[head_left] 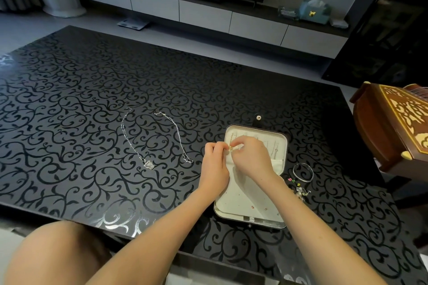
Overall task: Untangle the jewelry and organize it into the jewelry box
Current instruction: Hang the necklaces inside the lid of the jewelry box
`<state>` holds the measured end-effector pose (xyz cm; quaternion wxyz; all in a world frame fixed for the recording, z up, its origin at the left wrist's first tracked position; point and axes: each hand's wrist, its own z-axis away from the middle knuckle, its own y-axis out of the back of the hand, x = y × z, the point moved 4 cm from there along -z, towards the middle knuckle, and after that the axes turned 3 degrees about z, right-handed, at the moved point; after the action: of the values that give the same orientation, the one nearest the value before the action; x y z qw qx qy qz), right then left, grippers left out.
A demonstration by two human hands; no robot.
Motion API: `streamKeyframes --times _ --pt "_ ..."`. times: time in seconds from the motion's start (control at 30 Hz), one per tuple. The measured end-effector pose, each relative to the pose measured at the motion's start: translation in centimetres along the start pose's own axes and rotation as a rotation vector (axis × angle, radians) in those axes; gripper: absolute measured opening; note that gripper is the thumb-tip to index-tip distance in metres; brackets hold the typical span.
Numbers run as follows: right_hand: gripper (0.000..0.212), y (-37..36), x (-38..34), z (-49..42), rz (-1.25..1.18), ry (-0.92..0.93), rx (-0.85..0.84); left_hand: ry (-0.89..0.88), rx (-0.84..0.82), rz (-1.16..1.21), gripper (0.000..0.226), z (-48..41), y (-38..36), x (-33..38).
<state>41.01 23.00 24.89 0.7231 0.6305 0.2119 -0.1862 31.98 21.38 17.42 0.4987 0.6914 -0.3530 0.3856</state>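
Observation:
An open jewelry box with a cream lining lies on the black patterned table. Over its upper half, my left hand and my right hand pinch a small gold piece of jewelry between their fingertips. Left of the box, two silver necklaces lie stretched out: one with a pale pendant and a thinner chain. A silver bangle and several small colourful pieces sit just right of the box. Small studs rest in the box's lower tray.
A carved wooden box stands on a stool off the table's right edge. A TV cabinet runs along the far wall, with a scale on the floor. My knee shows at the bottom left.

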Motion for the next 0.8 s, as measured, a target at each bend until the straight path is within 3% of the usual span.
streamKeyframes --times 0.13,0.23,0.3,0.4,0.5,0.67,0.8 --pt "0.025 -0.5 -1.5 -0.4 -0.021 0.067 0.022 0.088 -0.095 -0.106 0.032 -0.5 -0.4 -0.4" --pt "0.025 -1.3 -3.1 -0.7 -0.017 0.119 0.011 0.065 -0.133 -0.173 0.013 -1.0 0.1 -0.9" --pt "0.023 -2.0 -3.9 -0.9 -0.009 0.147 0.002 0.056 -0.143 -0.176 0.017 -1.2 1.3 -1.0" --pt "0.021 -2.9 -4.6 -1.1 0.025 0.173 -0.004 0.048 -0.107 -0.143 0.026 -0.9 4.2 -1.2" --pt "0.019 -4.1 -5.3 -1.5 0.104 0.212 -0.01 0.127 -0.045 -0.271 0.013 -0.7 7.8 -3.4" --pt "0.009 -7.0 -6.0 -1.8 0.289 0.284 -0.159 0.262 0.081 -0.274 0.009 -1.2 13.0 -5.5" --pt "0.01 -8.8 -6.1 -2.1 0.375 0.318 -0.173 0.287 0.062 -0.276 0.009 -1.9 14.3 -5.5"
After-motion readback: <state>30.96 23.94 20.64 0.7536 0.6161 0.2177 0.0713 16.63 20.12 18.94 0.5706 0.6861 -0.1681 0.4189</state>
